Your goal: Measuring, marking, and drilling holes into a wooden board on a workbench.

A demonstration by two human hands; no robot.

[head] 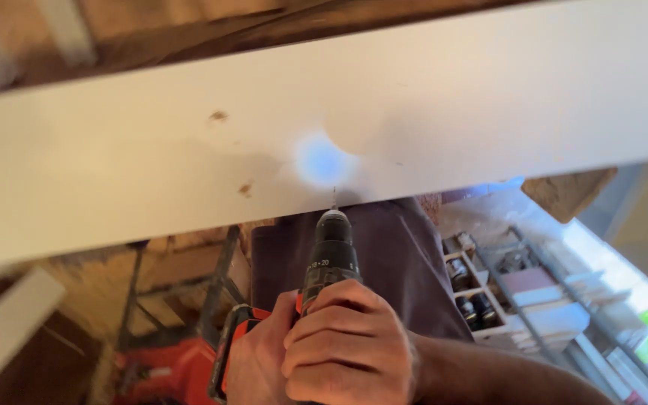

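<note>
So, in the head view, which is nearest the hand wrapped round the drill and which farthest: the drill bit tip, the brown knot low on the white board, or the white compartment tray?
From the right hand:
1. Thin metal drill bit tip, straight above, at the board's edge.
2. Brown knot on the long white board, up and left. Close to the first; hard to call.
3. White compartment tray, off right, far below.

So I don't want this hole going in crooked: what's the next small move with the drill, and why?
Probably ease the drill straight forward until the bit bites. The bit tip sits at the lower edge of the white board, just under the blue light spot, and both hands already wrap the drill's body, so it looks braced.
</note>
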